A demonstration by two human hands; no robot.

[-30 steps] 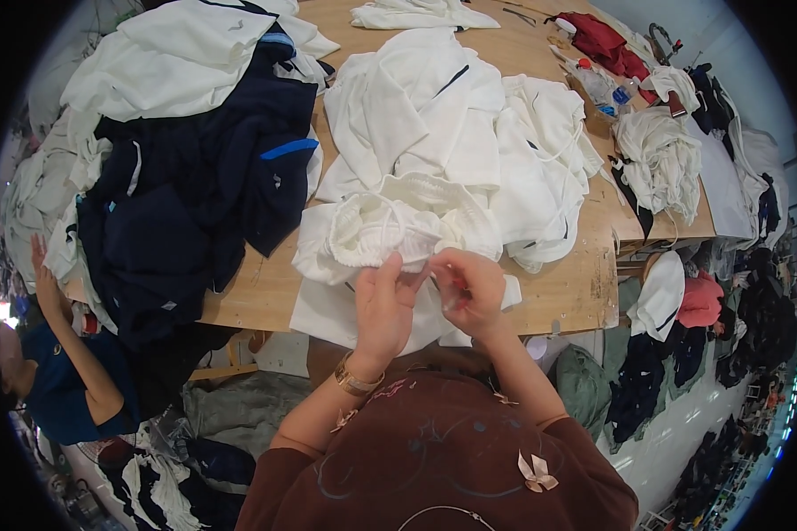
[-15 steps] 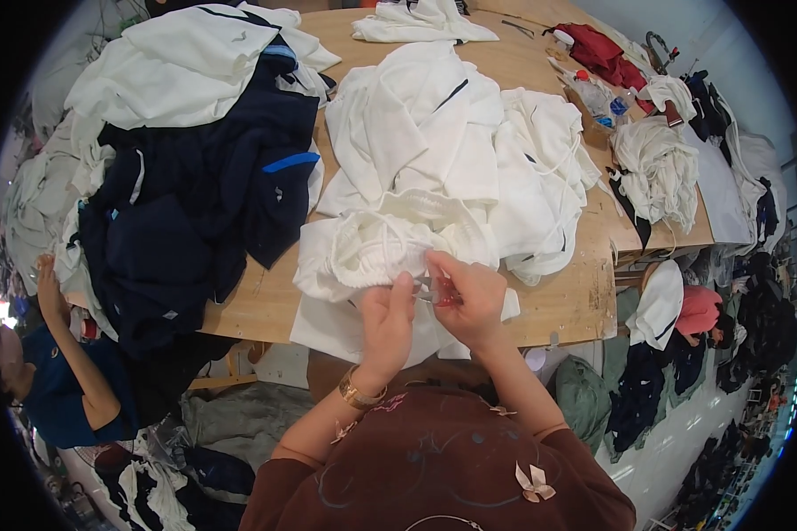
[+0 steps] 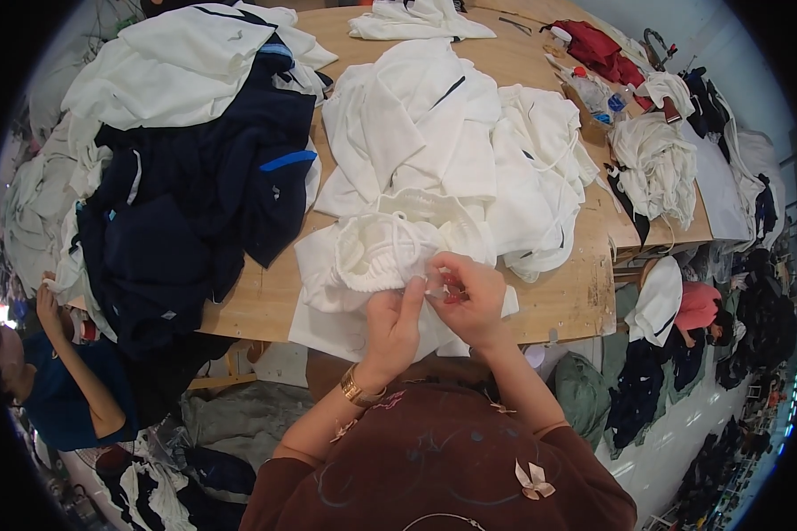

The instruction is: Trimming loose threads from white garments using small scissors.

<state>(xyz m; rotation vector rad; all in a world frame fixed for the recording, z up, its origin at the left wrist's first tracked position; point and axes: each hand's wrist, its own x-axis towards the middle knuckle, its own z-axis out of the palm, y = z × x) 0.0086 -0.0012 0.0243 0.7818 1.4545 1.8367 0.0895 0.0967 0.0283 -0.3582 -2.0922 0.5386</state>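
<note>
Both hands, left [image 3: 393, 320] and right [image 3: 472, 301], pinching a small bit at the white garment [image 3: 372, 257] on bench [image 3: 558, 301] edge; risk: slipping grip, garment sliding off toward floor

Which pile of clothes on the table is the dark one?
The navy pile on the left of the table. The other piles are white, like the garment the hands work on.

1. You get bright, even overhead light; shadows stay soft.
2. White garments [image 3: 416, 133] at 12 o'clock nearly wash out.
3. Fisheye bends edges; black vignette rings the frame.
</note>
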